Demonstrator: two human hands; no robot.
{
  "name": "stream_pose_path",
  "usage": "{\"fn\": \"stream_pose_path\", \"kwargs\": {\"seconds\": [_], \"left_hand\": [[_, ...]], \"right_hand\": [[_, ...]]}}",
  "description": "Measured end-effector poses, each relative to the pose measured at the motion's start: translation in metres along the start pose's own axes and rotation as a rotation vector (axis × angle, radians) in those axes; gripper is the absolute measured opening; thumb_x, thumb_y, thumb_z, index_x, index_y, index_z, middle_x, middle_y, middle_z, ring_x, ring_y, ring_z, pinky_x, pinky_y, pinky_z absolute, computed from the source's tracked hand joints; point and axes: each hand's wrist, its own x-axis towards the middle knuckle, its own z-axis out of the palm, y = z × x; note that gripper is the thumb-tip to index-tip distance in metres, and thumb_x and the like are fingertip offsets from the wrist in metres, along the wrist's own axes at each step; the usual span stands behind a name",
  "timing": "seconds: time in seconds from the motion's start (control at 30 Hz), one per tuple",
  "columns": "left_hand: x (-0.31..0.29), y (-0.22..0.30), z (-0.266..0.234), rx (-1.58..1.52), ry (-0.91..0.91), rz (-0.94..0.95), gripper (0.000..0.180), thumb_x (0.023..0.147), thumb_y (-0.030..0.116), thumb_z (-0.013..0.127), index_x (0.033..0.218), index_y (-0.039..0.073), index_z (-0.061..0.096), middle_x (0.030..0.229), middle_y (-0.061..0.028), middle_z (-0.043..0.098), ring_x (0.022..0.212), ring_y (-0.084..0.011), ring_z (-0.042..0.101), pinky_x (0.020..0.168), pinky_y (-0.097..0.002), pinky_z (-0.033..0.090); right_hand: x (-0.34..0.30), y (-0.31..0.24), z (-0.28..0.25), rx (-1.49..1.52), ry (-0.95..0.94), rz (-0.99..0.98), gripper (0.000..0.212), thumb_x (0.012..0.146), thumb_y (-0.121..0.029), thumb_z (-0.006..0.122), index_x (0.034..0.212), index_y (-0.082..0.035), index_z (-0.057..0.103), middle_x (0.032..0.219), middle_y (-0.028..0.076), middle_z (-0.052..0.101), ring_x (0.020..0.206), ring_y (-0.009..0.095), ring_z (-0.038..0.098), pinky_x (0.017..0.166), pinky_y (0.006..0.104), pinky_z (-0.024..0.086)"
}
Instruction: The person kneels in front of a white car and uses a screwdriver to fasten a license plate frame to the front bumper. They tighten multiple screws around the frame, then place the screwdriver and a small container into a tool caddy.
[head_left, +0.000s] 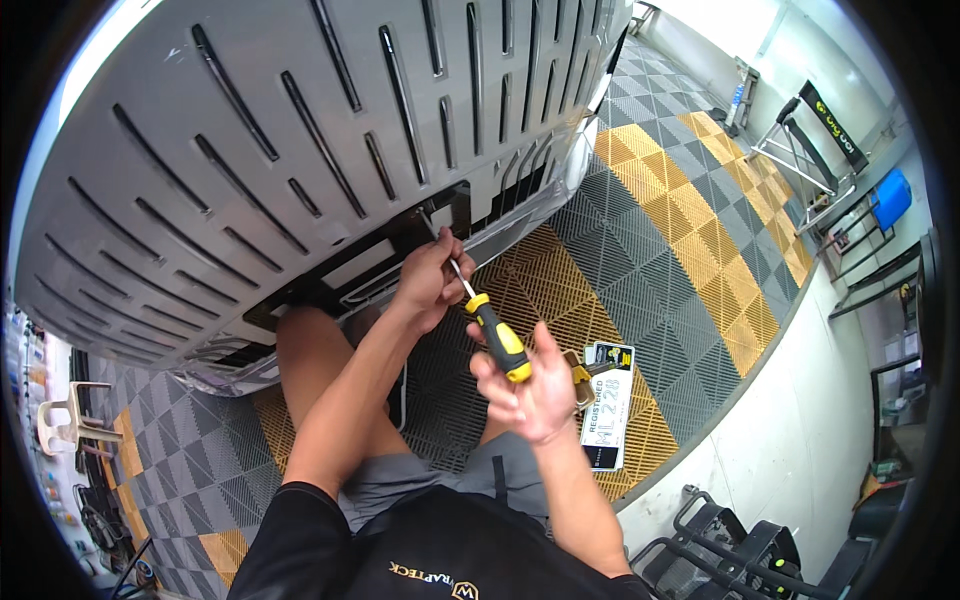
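A screwdriver with a yellow and black handle slants from my right palm up to the car's front. My left hand is closed around its metal shaft, close to the black number plate bracket low on the car. The tip is hard to make out behind my fingers. My right hand is turned palm up behind the handle, thumb and fingers spread and not wrapped round it. The grey slotted grille rises above both hands.
Beside my right forearm, a white number plate lies on the floor tiles with a yellow and black tool near its top. A black frame stand is at lower right. Folding chairs stand far right, a beige stool far left.
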Motion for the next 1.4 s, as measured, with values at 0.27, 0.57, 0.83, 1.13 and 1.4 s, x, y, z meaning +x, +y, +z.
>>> {"fn": "stream_pose_path", "kwargs": {"seconds": [0.27,0.57,0.83,1.13,1.4], "left_hand": [[-0.002,0.005,-0.016,-0.001,0.042,0.011,0.038,0.113,0.043,0.038,0.094,0.013,0.052,0.073,-0.0026,0.056,0.048,-0.0066,0.037,0.045,-0.0215,0.028],[0.002,-0.001,-0.010,-0.043,0.066,0.062,0.034,0.114,0.037,0.038,0.095,0.012,0.052,0.074,-0.0043,0.059,0.049,-0.0080,0.040,0.047,-0.0227,0.030],[0.009,-0.001,-0.018,-0.186,-0.057,0.097,0.036,0.113,0.040,0.038,0.094,0.013,0.052,0.072,-0.0021,0.054,0.051,-0.0093,0.040,0.047,-0.0228,0.031],[0.011,-0.001,-0.018,-0.129,-0.028,0.116,0.038,0.113,0.043,0.038,0.093,0.013,0.052,0.072,-0.0016,0.054,0.052,-0.0098,0.041,0.047,-0.0227,0.031],[0.011,-0.008,-0.017,-0.122,0.031,0.126,0.038,0.113,0.042,0.038,0.093,0.013,0.053,0.073,-0.0034,0.058,0.052,-0.0100,0.043,0.047,-0.0227,0.032]], "right_hand": [[0.002,0.040,0.005,-1.824,0.503,-0.698,0.052,0.094,-0.003,0.070,0.144,-0.001,0.056,0.116,0.013,0.069,0.071,0.020,0.068,0.067,0.0333,0.055],[-0.008,0.029,-0.013,0.353,0.037,-0.132,0.061,0.110,-0.048,0.044,0.152,-0.004,0.038,0.087,0.005,0.046,0.053,0.008,0.035,0.041,0.0220,0.030],[0.005,0.030,0.015,-1.432,0.494,-0.481,0.067,0.100,-0.014,0.066,0.156,0.002,0.032,0.097,0.011,0.065,0.067,0.012,0.058,0.062,0.0240,0.051],[-0.015,0.021,0.001,-0.135,0.112,-0.135,0.070,0.107,-0.046,0.055,0.156,-0.001,0.034,0.095,0.012,0.066,0.065,0.015,0.059,0.052,0.0300,0.048],[-0.027,0.029,0.015,-0.407,0.334,-0.342,0.062,0.110,-0.048,0.043,0.150,-0.001,0.043,0.087,0.014,0.066,0.061,0.017,0.061,0.055,0.0293,0.050]]}}
